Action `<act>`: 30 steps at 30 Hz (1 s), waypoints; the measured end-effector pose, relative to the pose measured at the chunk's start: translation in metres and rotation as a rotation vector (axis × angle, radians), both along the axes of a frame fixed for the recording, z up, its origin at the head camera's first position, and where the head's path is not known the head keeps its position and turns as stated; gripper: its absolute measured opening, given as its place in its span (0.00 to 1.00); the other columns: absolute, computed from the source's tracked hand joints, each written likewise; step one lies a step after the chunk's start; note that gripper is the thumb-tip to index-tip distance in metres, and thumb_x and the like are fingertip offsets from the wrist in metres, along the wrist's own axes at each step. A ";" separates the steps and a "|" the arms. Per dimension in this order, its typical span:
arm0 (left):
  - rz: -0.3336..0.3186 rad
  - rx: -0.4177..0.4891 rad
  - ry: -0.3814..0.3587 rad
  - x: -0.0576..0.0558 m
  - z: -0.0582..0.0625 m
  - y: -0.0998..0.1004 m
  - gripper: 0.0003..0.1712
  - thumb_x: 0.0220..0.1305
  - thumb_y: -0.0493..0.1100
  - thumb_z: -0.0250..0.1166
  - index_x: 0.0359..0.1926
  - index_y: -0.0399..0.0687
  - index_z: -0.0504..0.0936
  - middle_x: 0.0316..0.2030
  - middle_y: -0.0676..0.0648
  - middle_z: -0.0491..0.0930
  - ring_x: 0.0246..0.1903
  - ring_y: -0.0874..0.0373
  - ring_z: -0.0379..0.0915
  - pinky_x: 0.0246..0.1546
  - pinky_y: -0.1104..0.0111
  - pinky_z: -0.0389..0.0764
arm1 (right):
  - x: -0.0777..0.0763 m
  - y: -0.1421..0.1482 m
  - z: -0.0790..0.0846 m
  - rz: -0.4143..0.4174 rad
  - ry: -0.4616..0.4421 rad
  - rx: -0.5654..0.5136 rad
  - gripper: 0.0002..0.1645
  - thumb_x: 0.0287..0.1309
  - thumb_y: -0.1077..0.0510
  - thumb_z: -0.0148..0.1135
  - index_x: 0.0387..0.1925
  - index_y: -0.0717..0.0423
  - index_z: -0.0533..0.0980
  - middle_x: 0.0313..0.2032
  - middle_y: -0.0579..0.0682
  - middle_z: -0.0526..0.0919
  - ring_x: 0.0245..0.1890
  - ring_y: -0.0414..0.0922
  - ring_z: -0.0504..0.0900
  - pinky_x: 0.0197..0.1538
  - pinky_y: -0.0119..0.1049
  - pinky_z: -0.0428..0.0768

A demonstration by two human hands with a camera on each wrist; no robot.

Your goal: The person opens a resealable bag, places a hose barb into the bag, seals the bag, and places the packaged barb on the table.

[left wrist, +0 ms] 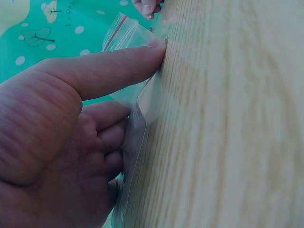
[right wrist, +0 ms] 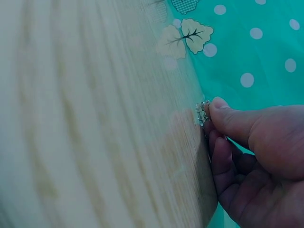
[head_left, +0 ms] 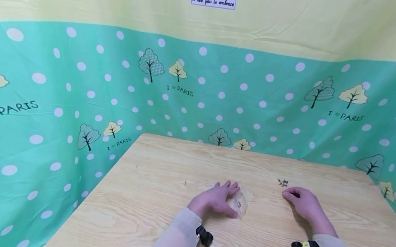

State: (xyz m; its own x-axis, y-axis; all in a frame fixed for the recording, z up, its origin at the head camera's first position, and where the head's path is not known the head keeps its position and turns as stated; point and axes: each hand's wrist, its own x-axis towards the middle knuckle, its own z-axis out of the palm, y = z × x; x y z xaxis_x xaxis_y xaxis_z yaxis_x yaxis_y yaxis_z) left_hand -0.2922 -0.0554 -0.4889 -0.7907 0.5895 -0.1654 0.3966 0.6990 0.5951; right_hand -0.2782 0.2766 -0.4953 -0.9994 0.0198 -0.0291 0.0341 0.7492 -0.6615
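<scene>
A clear plastic zip bag (head_left: 243, 199) lies on the table, with a few small metal pieces (head_left: 239, 204) inside it. My left hand (head_left: 216, 199) rests on the bag with fingers spread. In the left wrist view the straight thumb (left wrist: 118, 69) presses near the bag's mouth, beside the red-lined zip bag (left wrist: 137, 35). To the right, my right hand (head_left: 304, 202) has its thumb and index fingertips together, and a tiny shiny metal piece (left wrist: 151, 16) shows at them. Just beyond those fingertips lies a small pile of metal pieces (head_left: 282, 182); its exact shapes are too small to tell.
The wooden table (head_left: 154, 226) reaches back to a green dotted curtain (head_left: 194, 98). A tiny loose piece (head_left: 185, 183) lies left of the left hand, and another small mark (head_left: 137, 165) shows farther left. Each wrist wears a black camera (head_left: 205, 237).
</scene>
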 end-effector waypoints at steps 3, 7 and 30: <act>0.004 -0.006 -0.002 0.001 0.001 0.000 0.56 0.60 0.54 0.80 0.83 0.52 0.63 0.85 0.55 0.51 0.84 0.50 0.38 0.84 0.50 0.42 | 0.001 -0.001 0.001 -0.004 0.000 -0.003 0.22 0.81 0.50 0.57 0.55 0.67 0.81 0.56 0.71 0.82 0.60 0.70 0.77 0.65 0.69 0.73; 0.007 -0.012 -0.001 0.000 0.001 0.001 0.56 0.60 0.54 0.80 0.83 0.52 0.63 0.85 0.55 0.51 0.84 0.49 0.38 0.83 0.49 0.43 | 0.001 -0.002 0.003 0.000 0.006 0.007 0.22 0.81 0.51 0.58 0.55 0.67 0.81 0.56 0.71 0.82 0.60 0.71 0.77 0.65 0.69 0.73; -0.003 -0.014 0.011 -0.001 -0.002 0.001 0.55 0.60 0.54 0.80 0.83 0.51 0.63 0.84 0.54 0.52 0.84 0.51 0.38 0.84 0.51 0.42 | 0.002 -0.045 0.016 0.126 0.038 0.007 0.14 0.75 0.54 0.66 0.51 0.61 0.86 0.49 0.59 0.88 0.47 0.54 0.83 0.51 0.52 0.83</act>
State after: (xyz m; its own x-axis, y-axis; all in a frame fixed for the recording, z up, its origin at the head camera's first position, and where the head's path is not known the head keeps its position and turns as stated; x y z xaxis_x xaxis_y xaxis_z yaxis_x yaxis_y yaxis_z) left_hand -0.2934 -0.0548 -0.4910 -0.7908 0.5894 -0.1649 0.4053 0.7062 0.5805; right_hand -0.2761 0.2319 -0.4792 -0.9944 -0.1055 0.0083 -0.0851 0.7506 -0.6552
